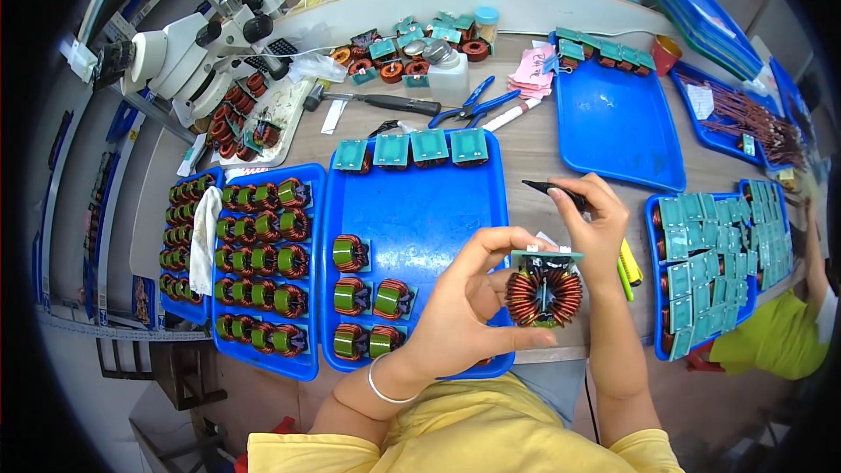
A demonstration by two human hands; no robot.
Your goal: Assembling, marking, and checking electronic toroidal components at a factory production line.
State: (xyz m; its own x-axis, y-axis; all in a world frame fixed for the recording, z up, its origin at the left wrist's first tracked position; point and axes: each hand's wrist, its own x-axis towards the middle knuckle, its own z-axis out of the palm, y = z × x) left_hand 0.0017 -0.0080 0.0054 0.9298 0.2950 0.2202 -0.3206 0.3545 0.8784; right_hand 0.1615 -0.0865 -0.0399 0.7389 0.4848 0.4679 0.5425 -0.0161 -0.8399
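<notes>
- Beyond my right fingers (569,215), a strip of worktop (529,147) is running between the middle blue tray (420,215) and the far-right blue tray (622,136).
- Left of my left fingers (515,339), the middle blue tray is offering open room.
- Right of both, a yellow tool (630,263) is lying short of the board-filled tray's edge (653,298).
- My left fingers are gripping a copper-wound coil (524,300), thumb nearest me, its green board (561,255) on the far side.
- Just beyond it, my right fingers are pinching a black pointed tool (537,186).
</notes>
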